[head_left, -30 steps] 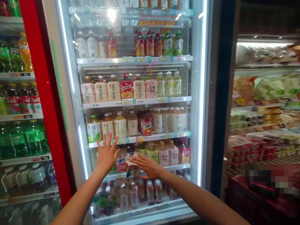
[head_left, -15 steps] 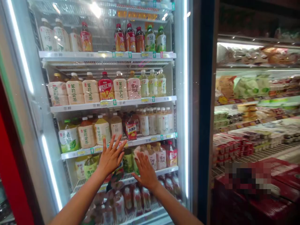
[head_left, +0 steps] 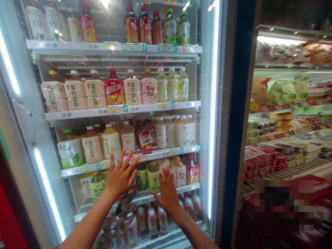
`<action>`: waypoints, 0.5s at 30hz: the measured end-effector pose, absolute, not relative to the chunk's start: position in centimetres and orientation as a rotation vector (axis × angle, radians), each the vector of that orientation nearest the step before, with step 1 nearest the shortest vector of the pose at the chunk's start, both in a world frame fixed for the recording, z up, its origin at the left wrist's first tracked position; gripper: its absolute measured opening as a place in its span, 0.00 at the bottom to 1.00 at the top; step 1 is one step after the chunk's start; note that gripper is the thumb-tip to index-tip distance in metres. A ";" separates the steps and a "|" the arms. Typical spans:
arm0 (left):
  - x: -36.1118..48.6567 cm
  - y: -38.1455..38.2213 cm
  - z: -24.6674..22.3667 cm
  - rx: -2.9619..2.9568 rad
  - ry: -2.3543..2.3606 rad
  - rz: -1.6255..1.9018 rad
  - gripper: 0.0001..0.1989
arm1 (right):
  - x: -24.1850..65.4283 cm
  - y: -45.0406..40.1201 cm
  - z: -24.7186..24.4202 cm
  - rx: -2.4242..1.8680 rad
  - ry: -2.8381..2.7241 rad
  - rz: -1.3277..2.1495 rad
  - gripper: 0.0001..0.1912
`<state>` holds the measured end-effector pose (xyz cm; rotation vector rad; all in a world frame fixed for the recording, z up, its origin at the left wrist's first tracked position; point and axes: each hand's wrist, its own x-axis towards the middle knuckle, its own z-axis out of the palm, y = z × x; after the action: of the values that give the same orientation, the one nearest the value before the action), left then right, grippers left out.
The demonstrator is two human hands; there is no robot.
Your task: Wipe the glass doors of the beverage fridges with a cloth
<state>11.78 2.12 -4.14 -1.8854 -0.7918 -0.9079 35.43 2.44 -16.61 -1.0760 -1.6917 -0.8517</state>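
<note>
My left hand is raised with its fingers spread, in front of the third shelf's edge in an upright drinks fridge. My right hand is also up, palm forward with fingers stretched, a little lower and to the right. Neither hand holds anything. Reflections hint at a glass door before the bottles; whether my palms touch it I cannot tell. Beyond my left fingertips stands a pale tea bottle, beside a dark bottle with a red label. Between my hands a green-labelled bottle shows, and a pink-labelled bottle stands right of my right hand.
Bottled drinks fill several white wire shelves. Bright light strips run up both sides of the fridge. A dark frame separates it from an open chiller with packaged food. Dark red boxes sit at lower right, partly blurred out.
The fridge shelves look larger and nearer, and the upper rows have shifted up in view. Both hands stay raised and spread, with the right hand slightly farther right.
</note>
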 end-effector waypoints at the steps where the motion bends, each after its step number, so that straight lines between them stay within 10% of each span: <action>1: 11.7 2.1 -4.1 -1.886 -0.784 -0.913 0.36 | 36.2 2.9 -14.8 -1.095 -1.658 -0.854 0.45; 6: 11.6 2.1 -4.1 -1.887 -0.764 -0.940 0.37 | 38.1 5.0 -3.3 -1.213 -1.390 -0.837 0.46; 15: 11.3 2.0 -4.2 -1.916 -0.801 -0.913 0.39 | 38.1 3.1 -13.4 -0.989 -1.906 -0.854 0.51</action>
<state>11.32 1.98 -4.22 -1.9159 -0.8013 -0.9133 38.10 3.09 -13.43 -0.9887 -1.9058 -0.8537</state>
